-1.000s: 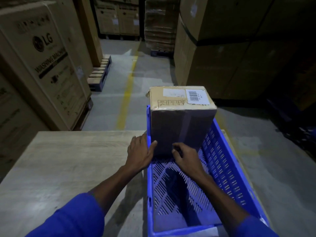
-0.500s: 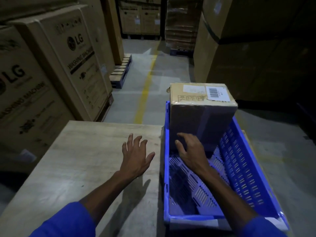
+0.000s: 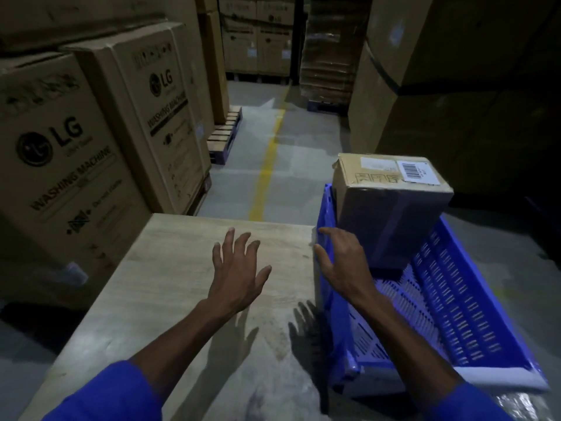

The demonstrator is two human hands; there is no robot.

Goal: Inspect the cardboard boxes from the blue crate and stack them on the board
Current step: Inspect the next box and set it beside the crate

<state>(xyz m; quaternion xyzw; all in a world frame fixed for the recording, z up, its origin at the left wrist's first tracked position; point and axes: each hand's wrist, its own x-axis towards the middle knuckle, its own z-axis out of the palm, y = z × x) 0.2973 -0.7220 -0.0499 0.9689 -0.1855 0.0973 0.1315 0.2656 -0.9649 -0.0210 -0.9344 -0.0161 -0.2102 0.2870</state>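
Note:
A brown cardboard box with a barcode label on top stands upright at the far end of the blue crate. The crate sits to the right of the pale wooden board. My left hand hovers over the board with fingers spread, holding nothing. My right hand is over the crate's left wall, just left of the box, fingers apart and not gripping it.
Large LG washing machine cartons stand stacked to the left of the board. Tall dark cartons rise behind the crate on the right. A concrete aisle with a yellow line runs ahead, and a wooden pallet lies on its left.
Both hands have come off the box: the left one first moved out over the board, then the right one drew back to the crate's left wall. The view has shifted left.

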